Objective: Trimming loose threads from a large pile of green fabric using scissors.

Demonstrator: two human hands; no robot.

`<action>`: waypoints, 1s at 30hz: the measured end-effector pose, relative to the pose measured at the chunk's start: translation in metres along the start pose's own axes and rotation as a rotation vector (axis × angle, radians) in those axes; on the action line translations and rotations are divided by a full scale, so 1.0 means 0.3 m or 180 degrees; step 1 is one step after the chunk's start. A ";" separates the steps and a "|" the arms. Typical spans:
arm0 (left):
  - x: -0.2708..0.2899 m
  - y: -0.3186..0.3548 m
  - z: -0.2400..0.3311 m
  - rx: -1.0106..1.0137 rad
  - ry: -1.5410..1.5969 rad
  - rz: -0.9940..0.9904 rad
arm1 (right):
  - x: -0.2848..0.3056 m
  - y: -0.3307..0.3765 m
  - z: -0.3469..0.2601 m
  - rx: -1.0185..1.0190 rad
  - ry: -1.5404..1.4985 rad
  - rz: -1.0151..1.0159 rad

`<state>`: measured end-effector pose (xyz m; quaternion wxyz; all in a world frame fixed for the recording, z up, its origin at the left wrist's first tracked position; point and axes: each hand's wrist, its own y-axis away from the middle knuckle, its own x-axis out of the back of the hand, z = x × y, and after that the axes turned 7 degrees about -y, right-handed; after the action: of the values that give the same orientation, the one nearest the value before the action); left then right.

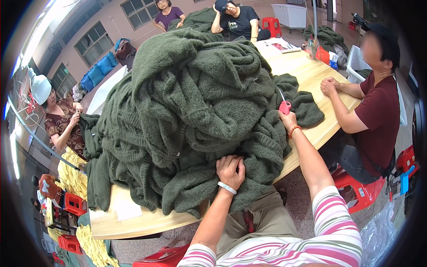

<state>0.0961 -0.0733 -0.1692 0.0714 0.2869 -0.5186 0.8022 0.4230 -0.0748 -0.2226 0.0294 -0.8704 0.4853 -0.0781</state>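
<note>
A big heap of dark green knitted garments fills the middle of the wooden table. At the heap's near edge, my left hand presses down with bent fingers, closed on a fold of knit; the fingertips are partly hidden. My right hand, at the heap's right side, is closed around the pink handle of a pair of scissors. Their thin metal blade points up and away from me, beside the green cloth.
A person in dark red sits at the right table edge, hands clasped on it. Another at left handles green knit. Two more people are behind the heap. Red stools stand nearby; yellow cloth hangs at left.
</note>
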 end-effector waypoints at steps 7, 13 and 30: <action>0.006 0.000 -0.002 0.0007 -0.0038 -0.0017 | -0.008 0.005 -0.012 -0.0050 -0.0094 -0.0051; 0.005 0.001 0.000 0.0002 -0.0006 -0.0014 | -0.001 0.008 -0.016 -0.0119 -0.0129 -0.0062; -0.003 -0.002 0.004 -0.0044 -0.0126 -0.0150 | -0.002 0.023 -0.045 -0.0131 0.0024 -0.0112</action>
<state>0.0975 -0.0741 -0.1687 0.0819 0.3143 -0.5186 0.7909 0.4148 -0.0777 -0.2102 0.0083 -0.8789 0.4715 -0.0718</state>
